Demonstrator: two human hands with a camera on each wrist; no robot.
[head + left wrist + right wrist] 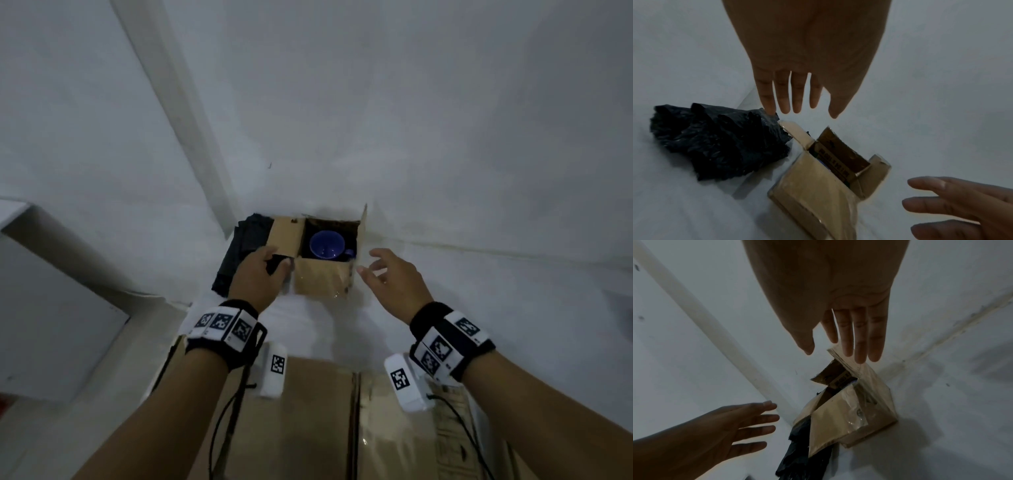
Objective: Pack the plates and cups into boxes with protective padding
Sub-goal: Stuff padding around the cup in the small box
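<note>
A small open brown cardboard box (322, 277) stood a little below the middle of the head view, on a white surface (445, 171) by a white wall. Inside it, upright and seen from above, sat a round blue ceramic cup (327, 245) with its handle to the right. The flaps stood open: one leaned out to the left, one stood up at the right side. A crumpled black plastic sheet (719, 142) lay on the surface just left of the box, touching the left flap.

The left hand (257, 274) reached over the black sheet beside the left flap, fingers straight and slightly spread, holding nothing. The right hand (390, 274) hovered just right of the box, fingers spread and relaxed, also holding nothing. A larger closed cardboard carton (308, 428) filled the lower middle of the head view, under the wrists.
</note>
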